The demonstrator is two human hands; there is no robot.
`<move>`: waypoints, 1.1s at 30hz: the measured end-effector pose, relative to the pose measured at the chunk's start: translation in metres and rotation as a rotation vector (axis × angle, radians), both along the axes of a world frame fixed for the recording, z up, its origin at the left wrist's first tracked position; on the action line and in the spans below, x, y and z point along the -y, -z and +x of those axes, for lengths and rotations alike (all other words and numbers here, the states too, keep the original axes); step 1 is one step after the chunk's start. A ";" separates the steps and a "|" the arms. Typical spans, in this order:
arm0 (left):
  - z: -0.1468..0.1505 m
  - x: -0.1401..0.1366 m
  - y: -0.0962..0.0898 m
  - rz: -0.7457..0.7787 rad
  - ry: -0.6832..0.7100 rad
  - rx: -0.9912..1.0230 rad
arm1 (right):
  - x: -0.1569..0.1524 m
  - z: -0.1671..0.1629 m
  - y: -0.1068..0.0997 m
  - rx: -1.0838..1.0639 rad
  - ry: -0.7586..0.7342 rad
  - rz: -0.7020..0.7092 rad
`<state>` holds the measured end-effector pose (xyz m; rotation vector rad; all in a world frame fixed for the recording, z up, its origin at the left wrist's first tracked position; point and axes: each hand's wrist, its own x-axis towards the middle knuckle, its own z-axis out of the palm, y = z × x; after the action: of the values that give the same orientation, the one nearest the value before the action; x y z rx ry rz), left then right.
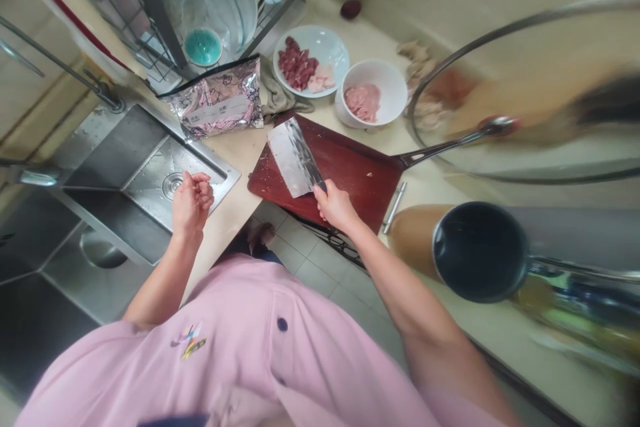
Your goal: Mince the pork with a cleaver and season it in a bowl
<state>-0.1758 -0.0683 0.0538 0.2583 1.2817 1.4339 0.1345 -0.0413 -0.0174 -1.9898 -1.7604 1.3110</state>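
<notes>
My right hand [334, 205] is closed round the dark handle of a cleaver [294, 157], whose broad blade lies over the left part of a red-brown cutting board [345, 150]. Small wet bits cling to the blade and the board. Over the edge of the sink, my left hand [193, 200] is raised with its fingers curled; whether anything is between them is hidden. Behind the board, a white bowl [395, 97] holds pale pink minced meat [363, 102]. Beside it, a light blue plate [336, 47] carries dark red meat pieces [296, 65] and some paler ones [321, 79].
A steel sink [113, 147] is at the left. A foil pouch [223, 103] stands before a dish rack [280, 23] with bowls. At the right are a large glass lid [500, 177], a spoon [450, 143] and a dark pan [480, 250].
</notes>
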 end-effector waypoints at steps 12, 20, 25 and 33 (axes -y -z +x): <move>-0.005 0.004 0.006 0.027 0.082 0.001 | 0.050 -0.027 -0.026 -0.373 -0.038 -0.202; 0.059 -0.001 0.008 -0.070 0.744 0.097 | 0.063 -0.027 -0.064 -0.642 0.322 -0.168; 0.118 -0.017 -0.005 -0.014 0.953 0.193 | 0.062 0.000 -0.080 -0.553 0.329 -0.100; 0.176 -0.054 -0.028 0.028 1.106 0.039 | 0.053 0.052 -0.096 -0.553 0.361 0.007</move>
<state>0.0002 -0.0145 0.0814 0.8035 0.8280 0.4938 0.1867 -0.0944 0.0782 -1.6187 -1.0975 1.5221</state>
